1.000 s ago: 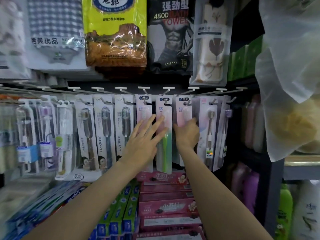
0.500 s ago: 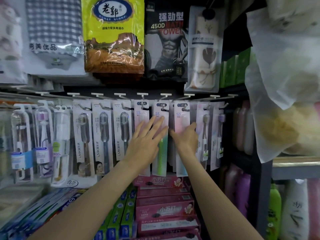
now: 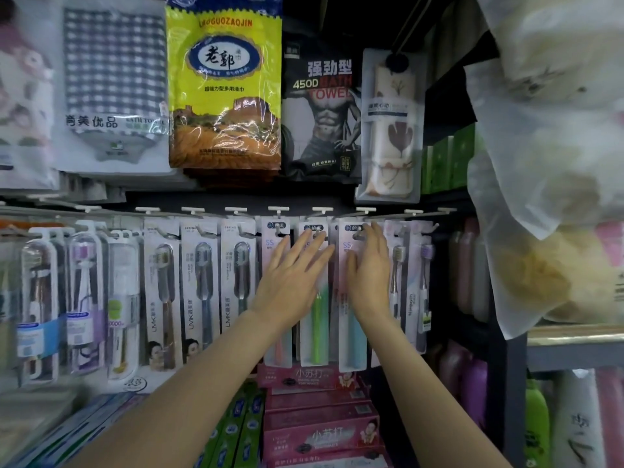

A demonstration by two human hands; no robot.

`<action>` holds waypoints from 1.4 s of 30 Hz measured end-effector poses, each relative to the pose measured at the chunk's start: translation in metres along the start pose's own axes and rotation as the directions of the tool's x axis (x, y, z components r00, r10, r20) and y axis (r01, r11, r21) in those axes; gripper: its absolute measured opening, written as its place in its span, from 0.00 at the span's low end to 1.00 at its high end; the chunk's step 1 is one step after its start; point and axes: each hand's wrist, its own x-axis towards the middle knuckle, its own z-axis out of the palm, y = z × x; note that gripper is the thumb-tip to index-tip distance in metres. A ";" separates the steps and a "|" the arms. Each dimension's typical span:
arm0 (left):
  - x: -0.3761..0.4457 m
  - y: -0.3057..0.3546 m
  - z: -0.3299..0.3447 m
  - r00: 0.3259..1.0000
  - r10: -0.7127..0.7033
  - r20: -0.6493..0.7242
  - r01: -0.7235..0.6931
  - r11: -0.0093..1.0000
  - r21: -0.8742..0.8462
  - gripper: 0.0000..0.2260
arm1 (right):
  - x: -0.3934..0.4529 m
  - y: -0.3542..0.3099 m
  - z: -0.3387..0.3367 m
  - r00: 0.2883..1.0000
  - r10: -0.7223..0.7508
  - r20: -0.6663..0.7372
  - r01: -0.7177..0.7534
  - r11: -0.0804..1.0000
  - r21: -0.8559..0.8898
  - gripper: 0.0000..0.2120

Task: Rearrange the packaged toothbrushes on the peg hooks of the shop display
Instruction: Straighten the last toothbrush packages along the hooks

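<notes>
A row of packaged toothbrushes hangs from white peg hooks (image 3: 279, 209) across the display. My left hand (image 3: 293, 275) lies flat with straight, spread fingers on the pink-carded packs, over the orange-handled pack (image 3: 279, 349) and the green-handled pack (image 3: 316, 336). My right hand (image 3: 371, 268) presses with straight fingers on the blue-handled pack (image 3: 353, 346), its fingertips up near the card's hanging hole. To the left hang three white LMK packs (image 3: 202, 285). Further packs (image 3: 418, 282) hang at the right end.
Bagged towels (image 3: 224, 92) hang on the rail above. Pink toothpaste boxes (image 3: 317, 430) are stacked on the shelf below, with green and blue boxes (image 3: 233, 430) beside them. A clear plastic bag (image 3: 553, 170) bulges in from the right. Bottles (image 3: 469, 376) stand on the right shelves.
Both hands have slid upward on the packs. The right hand's fingers have straightened and now reach the top of the blue-handled pack's card. The camera has tilted up and closer.
</notes>
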 end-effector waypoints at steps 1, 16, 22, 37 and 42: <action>0.001 0.000 -0.001 1.000 0.001 0.018 0.000 1.000 -0.013 0.33 | 0.002 0.001 0.001 1.000 -0.004 0.003 0.004 1.000 -0.008 0.23; -0.003 -0.002 0.009 0.994 0.005 -0.106 -0.007 1.000 -0.017 0.30 | 0.003 0.001 -0.002 0.997 -0.068 -0.039 0.069 0.997 0.033 0.24; -0.009 0.017 0.018 0.980 0.125 -0.157 -0.128 0.992 -0.014 0.30 | -0.008 0.037 -0.034 0.946 -0.103 -0.309 0.082 0.993 -0.079 0.14; 0.040 0.043 0.033 0.983 0.053 -0.177 -0.042 0.997 0.064 0.27 | 0.014 0.071 -0.054 0.983 0.060 0.175 0.007 0.934 -0.356 0.26; 0.041 0.043 0.036 0.985 0.038 -0.168 -0.026 0.997 0.071 0.24 | 0.015 0.069 -0.052 0.987 0.071 0.147 -0.014 0.934 -0.358 0.26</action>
